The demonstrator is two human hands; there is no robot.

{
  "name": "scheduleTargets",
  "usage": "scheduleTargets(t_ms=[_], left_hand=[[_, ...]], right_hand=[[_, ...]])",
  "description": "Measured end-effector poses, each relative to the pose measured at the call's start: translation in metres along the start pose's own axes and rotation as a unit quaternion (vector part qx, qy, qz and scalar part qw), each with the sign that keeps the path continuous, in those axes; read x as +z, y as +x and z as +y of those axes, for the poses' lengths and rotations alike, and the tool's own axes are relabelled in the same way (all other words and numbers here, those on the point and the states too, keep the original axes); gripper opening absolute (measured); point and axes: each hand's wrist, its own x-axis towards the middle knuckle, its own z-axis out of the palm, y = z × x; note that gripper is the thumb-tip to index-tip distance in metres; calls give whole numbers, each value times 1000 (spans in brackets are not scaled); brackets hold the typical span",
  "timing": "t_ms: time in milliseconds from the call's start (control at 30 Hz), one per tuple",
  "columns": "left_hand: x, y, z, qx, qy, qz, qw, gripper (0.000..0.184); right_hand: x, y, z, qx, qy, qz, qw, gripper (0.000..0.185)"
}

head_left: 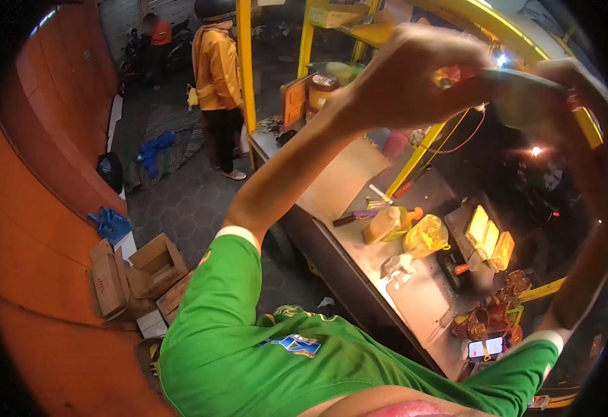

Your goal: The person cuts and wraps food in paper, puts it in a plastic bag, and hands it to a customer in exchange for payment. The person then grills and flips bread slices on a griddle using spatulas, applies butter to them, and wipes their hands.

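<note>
Raised near the camera, two bare hands are held slightly apart above the counter: the left hand pinches one edge of the single pale object, while the right hand is at its other side, too blurred to tell how its fingers close. Of the things around, the counter is largest. Two people, one in a yellow jacket, one in red, are beyond its far left end; at least two boxes lie left of it. On it are three yellow blocks and one phone. Greenish-grey, the pale object looks rounded and smeared by blur.
</note>
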Motion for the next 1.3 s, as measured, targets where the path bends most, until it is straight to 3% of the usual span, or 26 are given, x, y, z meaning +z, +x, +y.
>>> scheduleTargets(t_ms=[67, 100, 133, 233, 267, 300, 333, 367, 400, 433, 500, 533, 733, 1033, 1100, 1200, 1267, 1300], left_hand=[[-13, -42, 36, -149, -89, -12, 985, 17], [-24, -58, 48, -179, -86, -49, 979, 17], [-33, -74, 61, -213, -85, -85, 970, 16], [-68, -90, 104, -280, -85, -71, 954, 20], [-91, -90, 120, -305, -27, -69, 949, 23], [-107, -86, 139, -299, -10, 21, 954, 26], [-133, -94, 153, -250, -66, 86, 962, 40], [-158, -70, 164, -200, -180, 57, 961, 62], [-202, -31, 195, -154, 16, -137, 978, 50], [-260, -63, 229, -96, -33, 94, 990, 53], [-233, -1, 226, 120, 72, 52, 989, 52], [-229, 11, 230, 154, 94, 23, 983, 52], [-247, 19, 232, 191, 168, -23, 967, 51], [-324, -11, 202, 201, 249, -40, 947, 49], [-343, -24, 167, 163, 249, -15, 955, 48], [-368, -40, 135, 193, 249, -4, 949, 48], [-378, -51, 124, 208, 245, -5, 947, 47], [-385, -55, 116, 213, 245, -6, 946, 47]], right_hand=[[27, 0, -33, -17, -17, -28, 999, 16], [47, 0, -48, -15, 98, -7, 995, 20], [67, -3, -46, -79, 91, 20, 993, 25], [92, -12, -53, -87, 207, -41, 974, 30], [95, -15, -52, -90, 228, -47, 968, 32], [96, -16, -52, -75, 267, -65, 959, 34], [97, -15, -51, -76, 273, -72, 956, 34], [99, -13, -48, -86, 285, -98, 950, 34], [103, -9, -46, -96, 298, -124, 942, 34], [115, -8, -48, -91, 305, -119, 940, 32], [132, 1, -51, -97, 327, -145, 929, 28], [138, 8, -51, -104, 341, -165, 919, 25], [197, 55, -45, -153, 391, -199, 885, 26], [303, 144, -12, -100, 510, -193, 833, 24], [327, 154, -10, -68, 510, -202, 834, 24], [360, 180, -2, -47, 524, -214, 823, 23], [385, 182, -7, 33, 624, -246, 741, 21], [398, 186, -10, 64, 643, -239, 725, 19]])
